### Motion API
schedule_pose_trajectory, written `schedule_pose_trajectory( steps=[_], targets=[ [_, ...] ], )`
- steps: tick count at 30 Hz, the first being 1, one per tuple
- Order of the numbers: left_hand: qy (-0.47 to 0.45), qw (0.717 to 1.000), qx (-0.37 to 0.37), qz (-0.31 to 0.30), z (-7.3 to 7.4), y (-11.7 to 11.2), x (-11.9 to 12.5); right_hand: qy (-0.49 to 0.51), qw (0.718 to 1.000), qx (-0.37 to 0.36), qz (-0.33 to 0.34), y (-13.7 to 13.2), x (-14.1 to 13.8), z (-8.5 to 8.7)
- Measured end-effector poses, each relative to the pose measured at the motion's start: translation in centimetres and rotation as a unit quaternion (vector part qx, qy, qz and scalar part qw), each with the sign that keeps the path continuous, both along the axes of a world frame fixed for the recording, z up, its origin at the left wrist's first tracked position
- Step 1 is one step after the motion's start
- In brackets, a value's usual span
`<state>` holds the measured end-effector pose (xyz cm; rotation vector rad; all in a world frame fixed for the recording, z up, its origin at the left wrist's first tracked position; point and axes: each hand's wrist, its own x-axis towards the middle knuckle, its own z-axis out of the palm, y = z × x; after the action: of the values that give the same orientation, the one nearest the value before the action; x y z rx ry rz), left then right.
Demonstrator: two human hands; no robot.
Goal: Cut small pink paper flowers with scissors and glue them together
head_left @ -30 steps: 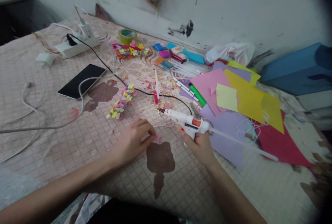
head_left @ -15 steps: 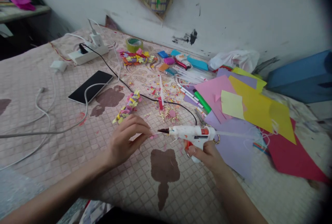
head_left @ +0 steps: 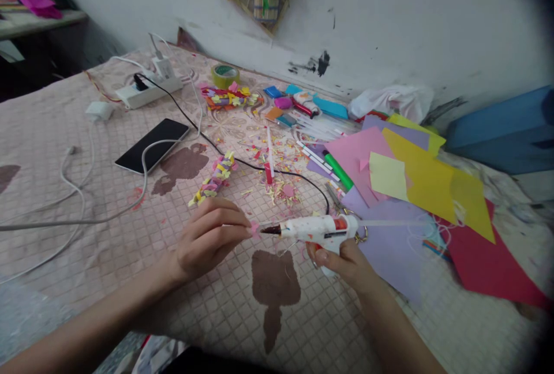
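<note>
Gripping a glue gun [head_left: 318, 231], the right hand [head_left: 341, 264] holds it right beside a pink paper bit [head_left: 255, 229] pinched by the left hand [head_left: 208, 241].

We look from the person's head, forward and down, across a pink quilted cover [head_left: 56, 114] toward a scuffed white wall [head_left: 402, 22], close above the left hand [head_left: 208, 241] and right hand [head_left: 341, 264] at the lower middle of this single view.

A room at home: a stained quilted cover [head_left: 52, 120] lies against a scuffed wall [head_left: 389, 27], a phone [head_left: 151, 146] and power strip [head_left: 147, 94] on it.
</note>
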<state>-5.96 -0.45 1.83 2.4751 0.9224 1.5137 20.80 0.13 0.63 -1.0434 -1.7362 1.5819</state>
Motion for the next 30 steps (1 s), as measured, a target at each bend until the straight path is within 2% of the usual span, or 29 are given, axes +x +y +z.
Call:
schedule_pose_trajectory(
  steps=[17,30],
  targets=[
    [0.009,1.000,0.007,0.003,0.28,0.01,0.05,-0.015,1.000,-0.017,0.012,0.02,-0.26,0.62],
    [0.000,1.000,0.005,-0.007,0.10,-0.02,0.02,-0.048,0.999,0.005,0.002,-0.14,0.06,0.14]
  ],
)
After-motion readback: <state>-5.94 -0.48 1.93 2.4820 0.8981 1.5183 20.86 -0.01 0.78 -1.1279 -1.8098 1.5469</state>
